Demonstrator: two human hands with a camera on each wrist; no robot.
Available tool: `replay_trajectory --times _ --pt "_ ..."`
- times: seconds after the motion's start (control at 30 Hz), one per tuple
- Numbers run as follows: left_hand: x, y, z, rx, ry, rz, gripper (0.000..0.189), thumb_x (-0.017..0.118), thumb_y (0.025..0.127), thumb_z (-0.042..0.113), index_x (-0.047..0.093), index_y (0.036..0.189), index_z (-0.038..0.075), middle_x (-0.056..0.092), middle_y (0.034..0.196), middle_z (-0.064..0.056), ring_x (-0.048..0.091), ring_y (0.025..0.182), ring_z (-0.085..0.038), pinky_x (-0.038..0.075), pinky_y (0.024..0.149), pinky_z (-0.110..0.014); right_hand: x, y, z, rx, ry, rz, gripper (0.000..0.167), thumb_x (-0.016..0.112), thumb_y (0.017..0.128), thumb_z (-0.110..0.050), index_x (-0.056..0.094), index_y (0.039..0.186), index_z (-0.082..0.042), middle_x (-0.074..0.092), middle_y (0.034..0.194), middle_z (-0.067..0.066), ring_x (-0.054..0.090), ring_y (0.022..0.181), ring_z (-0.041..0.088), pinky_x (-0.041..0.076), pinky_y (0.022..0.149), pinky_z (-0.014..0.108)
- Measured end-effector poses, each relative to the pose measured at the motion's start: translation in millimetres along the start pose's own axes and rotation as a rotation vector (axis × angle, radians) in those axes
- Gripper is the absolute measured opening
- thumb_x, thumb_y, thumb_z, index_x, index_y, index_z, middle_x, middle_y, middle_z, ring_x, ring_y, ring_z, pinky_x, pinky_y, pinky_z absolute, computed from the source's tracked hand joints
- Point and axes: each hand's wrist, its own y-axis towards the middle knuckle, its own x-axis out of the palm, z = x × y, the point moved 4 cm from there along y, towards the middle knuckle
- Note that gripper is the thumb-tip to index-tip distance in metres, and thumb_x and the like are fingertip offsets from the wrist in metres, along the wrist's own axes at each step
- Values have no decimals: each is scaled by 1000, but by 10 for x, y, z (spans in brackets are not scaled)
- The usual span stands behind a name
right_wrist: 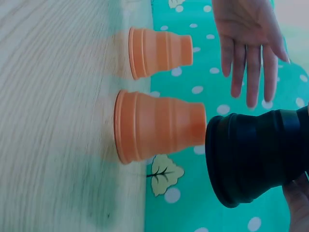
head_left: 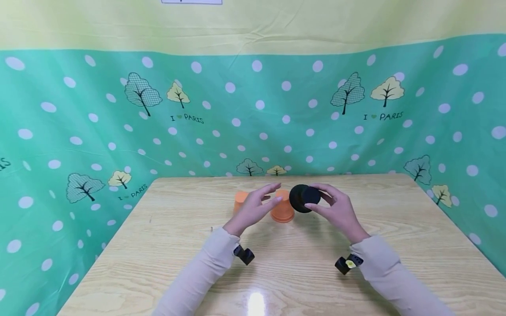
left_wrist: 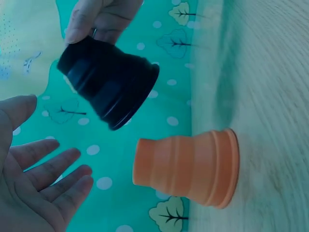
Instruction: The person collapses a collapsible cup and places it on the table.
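My right hand (head_left: pixel 340 213) grips a black cup (head_left: pixel 299 199) by its narrow base, thumb on one side and fingers on the other. The cup, pot-shaped with stepped walls, hangs tilted above the table, wide rim towards the left. Below and left of it, an orange cup (left_wrist: pixel 186 166) of similar shape stands upside down on the tabletop. A second orange cup (right_wrist: pixel 161 50), also rim down, stands further left, partly behind my left hand (head_left: pixel 254 210) in the head view. That left hand hovers beside the orange cups, fingers extended and apart, holding nothing.
The pale wooden table (head_left: pixel 158 259) ends at a green dotted curtain (head_left: pixel 221 131) along its back. Each wrist wears a small black camera, one on the left (head_left: pixel 244 254) and one on the right (head_left: pixel 348 264).
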Motion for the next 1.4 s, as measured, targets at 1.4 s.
replay_trajectory --times 1.4 --pt "-32 225 -130 -210 -195 143 32 62 92 13 60 118 -4 67 105 -18 64 91 -22 54 80 -29 452 36 -202 -470 -82 -91 59 83 63 3 62 119 0 62 118 14 54 116 14 45 95 22"
